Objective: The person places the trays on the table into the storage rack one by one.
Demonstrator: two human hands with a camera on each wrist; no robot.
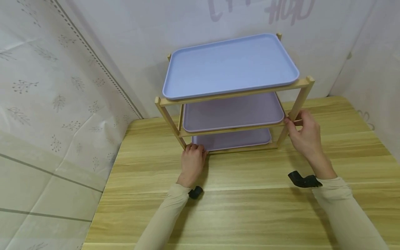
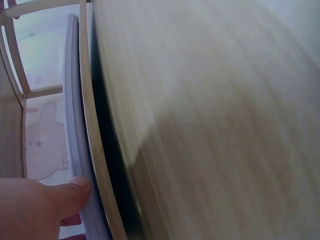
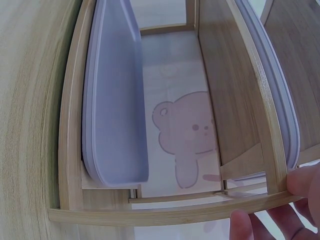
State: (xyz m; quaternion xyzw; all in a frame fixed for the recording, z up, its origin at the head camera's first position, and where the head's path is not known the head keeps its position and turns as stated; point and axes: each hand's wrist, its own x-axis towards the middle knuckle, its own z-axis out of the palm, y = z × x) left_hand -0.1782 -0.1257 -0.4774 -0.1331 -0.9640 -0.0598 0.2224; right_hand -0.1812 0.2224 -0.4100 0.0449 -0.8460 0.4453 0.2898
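A three-tier wooden rack point(image 1: 307, 92) stands on the table. It bears a light blue tray point(image 1: 231, 66) on top, a lilac tray point(image 1: 232, 111) in the middle and another lilac tray point(image 1: 235, 138) at the bottom. My left hand point(image 1: 192, 163) is at the rack's lower left front corner. Its thumb point(image 2: 75, 192) lies on the bottom tray's front rim, and its other fingers are mostly hidden. On the right side, my right hand point(image 1: 304, 137) grips the rack's upright point(image 3: 190, 216) level with the middle shelf, its thumb near the middle tray's corner.
The wood-grain table point(image 1: 243, 215) reaches toward me in front of the rack. Close behind the rack hangs a pale printed sheet point(image 1: 125, 41), with a patterned curtain point(image 1: 47, 86) at left. A black wrist mount point(image 1: 303, 180) juts from the right sleeve.
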